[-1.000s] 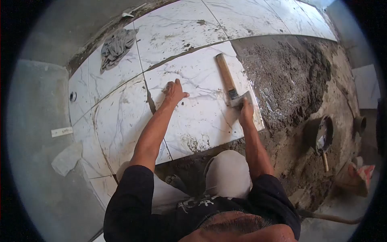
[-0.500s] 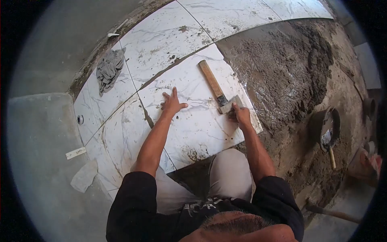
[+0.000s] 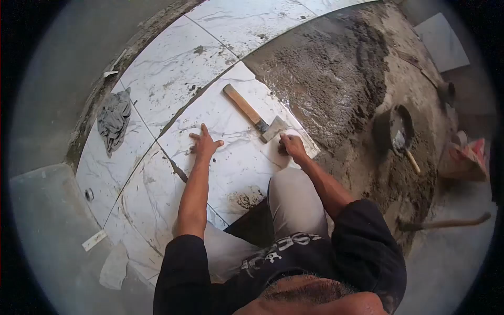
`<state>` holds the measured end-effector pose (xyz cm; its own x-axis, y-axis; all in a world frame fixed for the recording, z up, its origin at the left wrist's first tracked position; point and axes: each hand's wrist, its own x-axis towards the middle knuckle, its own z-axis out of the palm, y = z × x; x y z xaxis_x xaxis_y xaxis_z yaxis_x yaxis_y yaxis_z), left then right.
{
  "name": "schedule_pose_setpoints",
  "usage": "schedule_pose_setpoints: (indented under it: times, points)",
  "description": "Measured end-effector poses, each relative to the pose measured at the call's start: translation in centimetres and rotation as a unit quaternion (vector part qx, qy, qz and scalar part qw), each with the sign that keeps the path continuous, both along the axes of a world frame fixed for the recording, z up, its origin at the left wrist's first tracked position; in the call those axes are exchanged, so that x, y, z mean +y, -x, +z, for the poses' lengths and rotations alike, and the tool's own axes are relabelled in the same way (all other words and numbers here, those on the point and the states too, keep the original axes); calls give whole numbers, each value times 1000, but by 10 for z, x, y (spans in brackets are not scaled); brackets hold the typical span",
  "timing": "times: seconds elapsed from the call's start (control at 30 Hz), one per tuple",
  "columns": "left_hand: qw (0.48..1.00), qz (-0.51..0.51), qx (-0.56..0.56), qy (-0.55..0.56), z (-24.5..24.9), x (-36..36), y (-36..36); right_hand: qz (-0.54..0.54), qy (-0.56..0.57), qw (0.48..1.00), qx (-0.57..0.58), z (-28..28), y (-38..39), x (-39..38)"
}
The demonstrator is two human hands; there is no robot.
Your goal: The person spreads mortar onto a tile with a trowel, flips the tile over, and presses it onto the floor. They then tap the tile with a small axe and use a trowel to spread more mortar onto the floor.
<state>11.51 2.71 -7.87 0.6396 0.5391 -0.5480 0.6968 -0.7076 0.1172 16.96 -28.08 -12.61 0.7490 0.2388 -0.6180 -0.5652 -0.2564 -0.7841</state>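
Observation:
My left hand [image 3: 205, 147] lies on a white marble-patterned tile [image 3: 231, 168], fingers spread and holding nothing. On the same tile rests a hammer [image 3: 244, 108] with a wooden handle and a blocky grey head. Just beside the hammer's head is my right hand [image 3: 293, 147], its fingers curled in near the tile's right edge. Whatever may be inside those fingers is hidden. Wet grey mortar [image 3: 331, 79] borders this tile on the right.
A crumpled grey cloth [image 3: 114, 119] lies on tiles at left. To the right stand a black bucket [image 3: 386, 131], a trowel [image 3: 411, 157] with a wooden handle and a red-and-white sack [image 3: 464, 157]. A wooden-handled tool [image 3: 446, 224] lies lower right; a loose tile [image 3: 442, 42] leans far right.
My right hand has come off the hammer's head and sits just beside it. My left hand stays spread on the tile. The view has shifted, so the scene appears further left.

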Motion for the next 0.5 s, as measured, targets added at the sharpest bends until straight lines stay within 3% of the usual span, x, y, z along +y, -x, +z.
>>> schedule_pose_setpoints:
  times: [0.07,0.13,0.17,0.2,0.23,0.33,0.43,0.5]
  points:
    - [999,-35,-11,23,4,-9,2,32,83,994,-63,15,12,-17]
    - [999,-31,-13,10,-3,1,3,224,201,931,-206,36,84,-99]
    - [1000,-18,-8,-16,-5,7,6,231,227,926,-194,35,113,-127]
    - [999,-30,-2,-13,2,7,7,211,260,937,-98,72,133,-136]
    - [999,-36,-4,-10,1,10,10,205,302,929,-63,74,159,-160]
    - [999,-49,-17,-15,-1,11,11,222,431,875,1,95,227,-215]
    - [998,-52,-15,-19,4,11,13,185,507,841,-48,144,261,-224]
    - [997,-70,-12,-15,-8,17,15,219,509,831,-50,125,247,-276]
